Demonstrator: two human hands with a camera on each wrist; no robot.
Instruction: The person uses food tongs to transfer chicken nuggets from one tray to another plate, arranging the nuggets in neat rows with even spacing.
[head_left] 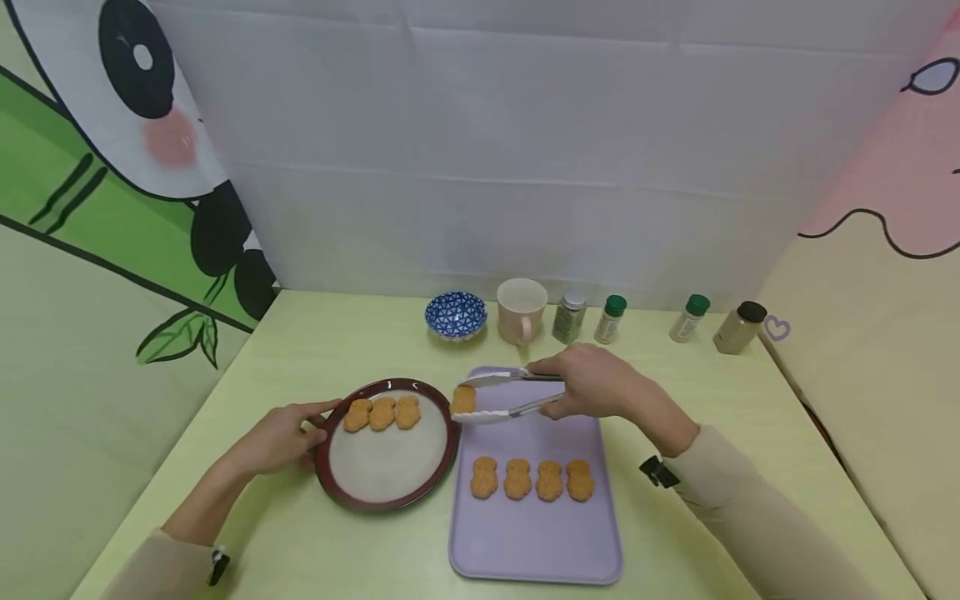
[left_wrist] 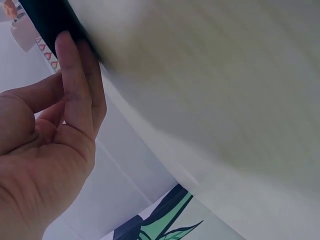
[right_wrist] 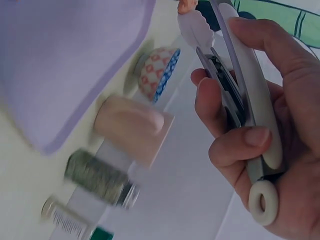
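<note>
My right hand [head_left: 596, 383] grips a pair of tongs [head_left: 510, 412] above the purple tray. Between the tong tips is one brown nugget [head_left: 464, 399], held near the tray's upper left corner, close to the plate's right rim. On the purple tray [head_left: 536, 542] lies a row of several nuggets [head_left: 517, 479]. My left hand [head_left: 277, 437] holds the left rim of a round plate [head_left: 386, 479] with a brown edge; in the left wrist view its fingers [left_wrist: 75, 80] touch the dark rim. Three nuggets [head_left: 382, 413] sit side by side on the plate's upper part.
Along the back stand a blue patterned bowl [head_left: 456, 315], a pink mug [head_left: 521, 312], a grey-capped herb jar [head_left: 570, 318], two green-capped shakers [head_left: 611, 320] and a black-capped jar [head_left: 739, 328]. A white curtain [head_left: 510, 167] hangs behind the table.
</note>
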